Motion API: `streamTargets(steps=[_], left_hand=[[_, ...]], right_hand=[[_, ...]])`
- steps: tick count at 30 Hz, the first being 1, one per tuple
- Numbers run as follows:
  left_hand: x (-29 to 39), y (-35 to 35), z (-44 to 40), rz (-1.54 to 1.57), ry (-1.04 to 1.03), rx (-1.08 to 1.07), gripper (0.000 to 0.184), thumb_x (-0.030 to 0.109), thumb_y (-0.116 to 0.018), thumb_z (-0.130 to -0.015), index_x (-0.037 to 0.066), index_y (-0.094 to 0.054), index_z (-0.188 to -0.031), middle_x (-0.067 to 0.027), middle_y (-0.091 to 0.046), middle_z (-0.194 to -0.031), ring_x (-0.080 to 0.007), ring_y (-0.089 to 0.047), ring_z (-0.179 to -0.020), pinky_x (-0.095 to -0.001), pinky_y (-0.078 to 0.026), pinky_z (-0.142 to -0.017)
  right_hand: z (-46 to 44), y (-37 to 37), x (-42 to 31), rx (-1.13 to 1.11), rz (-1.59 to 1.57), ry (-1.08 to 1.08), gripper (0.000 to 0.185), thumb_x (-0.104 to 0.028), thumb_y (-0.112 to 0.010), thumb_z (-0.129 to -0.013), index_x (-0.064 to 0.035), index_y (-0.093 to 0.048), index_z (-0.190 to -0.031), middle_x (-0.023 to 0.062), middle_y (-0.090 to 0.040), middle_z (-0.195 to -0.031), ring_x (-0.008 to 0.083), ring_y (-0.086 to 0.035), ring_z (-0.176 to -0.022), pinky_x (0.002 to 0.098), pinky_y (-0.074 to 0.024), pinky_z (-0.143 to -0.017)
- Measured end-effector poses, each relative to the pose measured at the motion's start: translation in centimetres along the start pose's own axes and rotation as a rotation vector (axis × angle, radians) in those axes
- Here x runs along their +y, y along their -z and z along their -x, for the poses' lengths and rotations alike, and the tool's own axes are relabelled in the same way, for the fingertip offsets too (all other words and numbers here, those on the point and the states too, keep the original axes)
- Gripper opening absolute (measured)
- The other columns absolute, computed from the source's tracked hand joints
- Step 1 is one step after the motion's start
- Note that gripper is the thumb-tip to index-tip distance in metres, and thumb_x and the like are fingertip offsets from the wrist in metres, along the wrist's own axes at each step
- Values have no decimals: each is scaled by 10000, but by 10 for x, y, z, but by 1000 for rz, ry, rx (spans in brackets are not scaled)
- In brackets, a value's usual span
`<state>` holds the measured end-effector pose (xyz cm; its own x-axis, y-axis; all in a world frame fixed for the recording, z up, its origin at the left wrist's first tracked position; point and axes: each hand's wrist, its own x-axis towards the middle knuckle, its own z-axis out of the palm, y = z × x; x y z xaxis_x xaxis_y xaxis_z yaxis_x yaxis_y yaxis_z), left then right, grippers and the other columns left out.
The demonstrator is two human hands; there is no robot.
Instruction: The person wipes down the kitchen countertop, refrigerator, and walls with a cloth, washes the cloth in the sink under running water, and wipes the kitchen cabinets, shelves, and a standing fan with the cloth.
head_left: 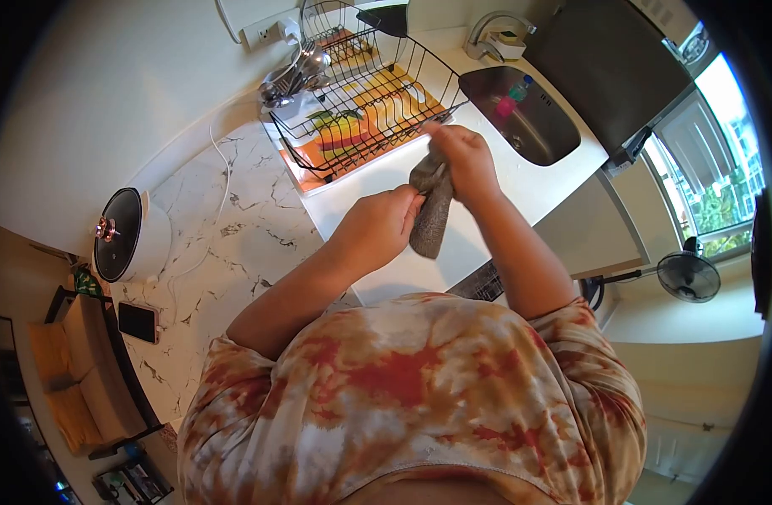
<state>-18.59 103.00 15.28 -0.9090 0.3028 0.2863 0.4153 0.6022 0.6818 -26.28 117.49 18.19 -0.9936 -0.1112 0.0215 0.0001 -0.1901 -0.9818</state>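
A grey-brown cloth [434, 220] hangs bunched between my two hands over the white counter. My left hand [379, 220] is closed on its near side, fingers wrapped round the fabric. Higher and to the right, my right hand [465, 162] grips the upper part of the cloth. The lower end dangles loose below the hands. Just beyond them stands a black wire dish rack [377, 105] on a colourful fruit-print mat [339, 139], with cutlery [297, 77] in a holder at its left.
A steel sink [541, 135] with a bottle [514, 97] in it lies at the right, below a faucet [484, 38]. On the marbled counter [226, 244] at left are a lidded pot [121, 234], a phone [139, 322] and a white cable.
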Motion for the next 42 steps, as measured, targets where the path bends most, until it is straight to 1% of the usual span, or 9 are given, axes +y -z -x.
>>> streamTargets(steps=[2, 4, 9, 13, 22, 28, 30, 32, 42], left_hand=[[-3, 1, -1, 0, -25, 67, 167, 171, -495, -944, 23, -559, -902, -195, -613, -760, -399, -597, -750, -445, -470, -611], [-11, 2, -3, 24, -81, 134, 168, 168, -493, -950, 21, -556, -898, -184, -622, -782, -378, -609, -753, -430, -474, -622], [-50, 54, -52, 354, -235, 516, 140, 156, -458, -990, 62, -558, -965, -22, -603, -847, -160, -556, -731, -292, -468, -697], [-102, 155, -118, 41, -108, 860, 364, 390, -421, -998, 103, -623, -1097, -11, -603, -910, -112, -538, -845, -257, -438, -797], [-271, 196, -193, -373, 342, 528, 347, 414, -518, -936, 133, -677, -1061, -46, -641, -730, -145, -601, -657, -288, -462, -637], [-270, 195, -204, -603, 600, 385, 345, 299, -621, -841, 18, -668, -1036, -207, -659, -1033, -364, -632, -948, -420, -491, -801], [-251, 192, -208, -556, 554, 696, 297, 201, -619, -818, -20, -640, -1014, -225, -637, -1070, -385, -612, -977, -419, -485, -829], [-209, 179, -202, -612, -190, 1165, 262, 172, -604, -806, -8, -613, -997, -210, -648, -952, -339, -635, -855, -399, -500, -776], [-181, 115, -229, -1032, 451, -297, 266, 116, -562, -820, 59, -703, -1038, -167, -666, -1077, -328, -639, -1006, -410, -506, -860]], right_hand=[[-1, -5, 3, 49, -206, -102, 331, -310, -597, -898, -83, -550, -662, 33, -536, -639, 180, -529, -594, 321, -421, -539], [-16, -1, 27, -531, -953, -147, 330, -340, -564, -919, -94, -558, -699, 38, -521, -626, 180, -536, -598, 317, -435, -535], [-22, -14, 33, -62, -807, -366, 382, -470, -494, -941, -112, -571, -832, 16, -532, -564, 172, -514, -469, 325, -479, -487], [-17, 19, 74, -228, -925, -499, 431, -492, -503, -930, -141, -558, -687, 19, -520, -522, 180, -520, -461, 336, -498, -503], [-4, 41, 89, -28, -869, -632, 419, -475, -464, -951, -164, -551, -684, 21, -493, -535, 182, -465, -456, 328, -425, -481], [-10, 47, 94, -38, -765, -481, 402, -452, -426, -971, -146, -549, -742, 22, -479, -559, 159, -440, -488, 313, -402, -485], [-13, 48, 99, -110, -850, -513, 402, -455, -406, -975, -145, -549, -765, 32, -482, -573, 161, -441, -505, 306, -402, -490], [-12, 44, 95, -108, -888, -549, 407, -458, -400, -976, -143, -549, -767, 35, -480, -574, 165, -438, -508, 303, -400, -490], [-6, 42, 96, -217, -900, -549, 413, -459, -382, -976, -131, -565, -806, 42, -480, -593, 178, -435, -516, 311, -396, -496]])
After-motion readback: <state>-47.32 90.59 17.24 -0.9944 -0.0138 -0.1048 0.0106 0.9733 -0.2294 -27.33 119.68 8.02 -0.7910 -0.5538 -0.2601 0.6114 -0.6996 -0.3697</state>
